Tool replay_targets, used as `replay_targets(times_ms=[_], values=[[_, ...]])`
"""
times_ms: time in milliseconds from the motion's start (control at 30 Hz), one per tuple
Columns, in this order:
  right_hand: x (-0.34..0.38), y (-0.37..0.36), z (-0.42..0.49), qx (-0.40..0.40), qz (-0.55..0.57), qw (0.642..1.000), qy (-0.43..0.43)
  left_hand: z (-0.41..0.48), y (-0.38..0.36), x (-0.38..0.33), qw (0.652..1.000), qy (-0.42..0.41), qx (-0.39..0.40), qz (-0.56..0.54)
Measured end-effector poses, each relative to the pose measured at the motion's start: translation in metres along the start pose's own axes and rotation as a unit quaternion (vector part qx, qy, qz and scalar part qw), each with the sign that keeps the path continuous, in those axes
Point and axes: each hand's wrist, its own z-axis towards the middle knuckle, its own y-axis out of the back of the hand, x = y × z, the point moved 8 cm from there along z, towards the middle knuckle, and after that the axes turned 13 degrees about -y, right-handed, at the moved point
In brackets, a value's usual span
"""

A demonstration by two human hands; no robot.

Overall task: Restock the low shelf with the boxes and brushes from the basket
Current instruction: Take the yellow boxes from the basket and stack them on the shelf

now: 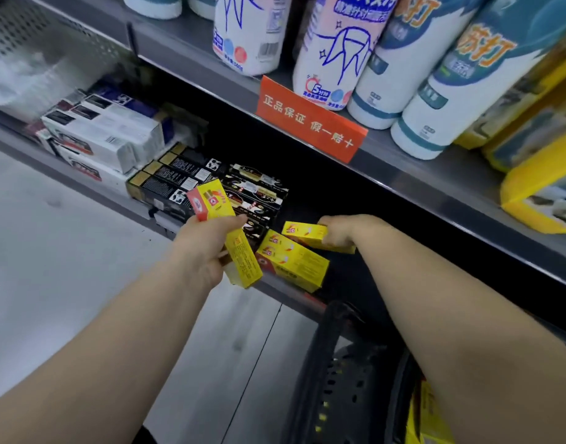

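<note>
Left hand (204,251) grips 1 long yellow-and-red cardboard box (243,259); right hand (339,233) grips a second yellow cardboard box (302,233) over the low grey metal shelf (283,293).

Orange sign (310,121), clipped to the upper shelf edge: white characters "正品保证 假一赔十" are read. Second pink-and-white bottle (336,56), above the sign: "5分钟" is read inside a red timer ring near the base; the blue top lettering is cut off. Left pink-and-white bottle (249,33): a "5" mark at the left edge, "500g" at the bottom and a barcode are noted; the digits are not legible. Teal-and-white bottle (460,91): large orange "苏打" is read. On the neighbouring bottle (400,68) only "打" is seen. Print on every yellow box (292,265), the black boxes (256,193) and the white boxes (105,133) is too small or blurred to be read.
</note>
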Motion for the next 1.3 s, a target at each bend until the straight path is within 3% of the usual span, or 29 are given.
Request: replay_targets(times_ms=[333,433,500,567,633,700,767,833,900,1000,1100,1300], values=[[0.021,-0.045,0.049,0.085,0.047,0.995,0.021,0.021,-0.022,0.029,0.999,0.041,0.030,0.021],[0.020,-0.034,0.042,0.051,0.005,0.999,0.019,0.021,-0.029,0.034,0.998,0.046,0.038,0.009],[0.028,-0.010,0.028,0.011,0.064,0.997,0.051,0.021,-0.031,0.035,0.998,0.044,0.037,0.000],[0.045,0.006,0.003,0.074,0.218,0.964,0.132,0.021,-0.035,0.036,0.998,0.038,0.040,0.001],[0.062,0.009,-0.033,0.177,0.323,0.906,0.207,0.020,-0.039,0.036,0.998,0.031,0.044,0.007],[0.067,0.013,-0.050,0.150,0.315,0.908,0.232,0.019,-0.043,0.035,0.999,0.023,0.048,-0.005],[0.061,0.017,-0.047,0.085,0.293,0.926,0.223,0.017,-0.050,0.037,0.997,0.014,0.077,0.010],[0.049,0.020,-0.038,0.075,0.306,0.929,0.194,0.014,-0.053,0.036,0.994,-0.001,0.102,0.048],[0.025,0.027,-0.019,0.017,0.307,0.943,0.128,0.015,-0.053,0.035,0.989,-0.015,0.111,0.101],[-0.010,0.027,0.014,-0.093,0.189,0.977,-0.010,0.015,-0.054,0.034,0.980,-0.034,0.130,0.148],[-0.027,0.010,0.041,-0.100,0.102,0.985,-0.095,0.015,-0.054,0.034,0.973,-0.034,0.145,0.178],[-0.004,-0.028,0.079,-0.045,0.038,0.996,-0.063,0.018,-0.050,0.026,0.967,-0.051,0.137,0.207]])
